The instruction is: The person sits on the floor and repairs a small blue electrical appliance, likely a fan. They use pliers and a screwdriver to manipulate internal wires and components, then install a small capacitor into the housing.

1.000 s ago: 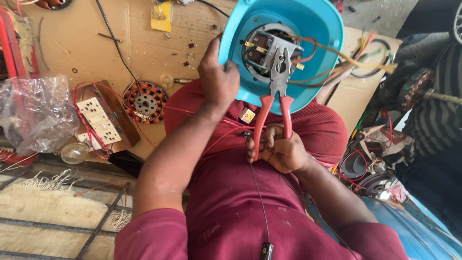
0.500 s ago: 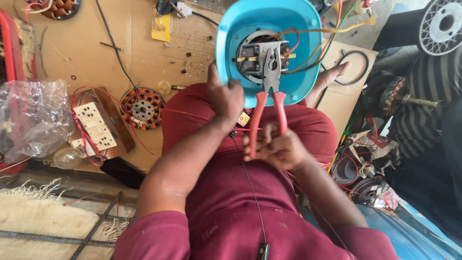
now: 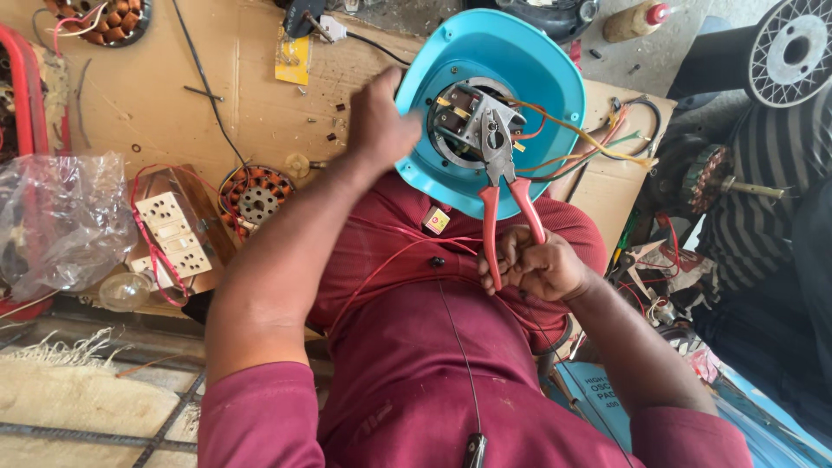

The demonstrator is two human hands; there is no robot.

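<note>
Left hand [image 3: 379, 121] clamped on turquoise fan housing [image 3: 520, 61] at 9 o'clock rim; right hand [image 3: 536, 264] squeezing red-handled pliers [image 3: 501, 186]; jaws on exposed motor [image 3: 464, 121], wires [image 3: 589, 143] loose, work unfinished.

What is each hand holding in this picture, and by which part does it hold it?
The right hand holds the pliers by their red handles. The left hand grips the blue housing at its rim, fingers curled over the edge.
</note>
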